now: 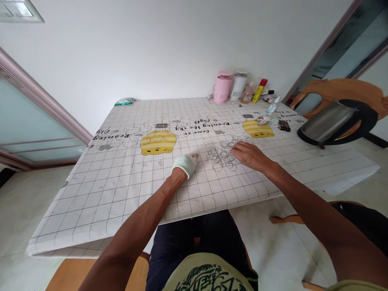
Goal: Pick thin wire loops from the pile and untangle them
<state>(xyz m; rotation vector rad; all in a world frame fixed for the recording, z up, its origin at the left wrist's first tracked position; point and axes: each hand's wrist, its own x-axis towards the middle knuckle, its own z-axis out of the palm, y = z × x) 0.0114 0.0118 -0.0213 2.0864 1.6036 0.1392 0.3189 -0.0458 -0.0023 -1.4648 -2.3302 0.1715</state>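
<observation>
A loose pile of thin grey wire rings (222, 158) lies on the checked tablecloth in front of me. My right hand (247, 155), bare, reaches into the pile's right side with its fingertips pinched together on a wire ring. Left of the pile rests my left hand (185, 163), in a pale green glove with fingertips showing. Its fingers are curled closed against the cloth, and whatever they hold, if anything, is hidden. More faint rings (130, 129) are spread at the table's left, near the printed yellow balloon.
A steel kettle (329, 121) stands at the table's right end. Along the wall are a pink device (222, 88), a white device (239, 85), a yellow spray can (260, 91) and bottles. A green packet (125, 101) lies back left. Wooden chair (342, 87) at right.
</observation>
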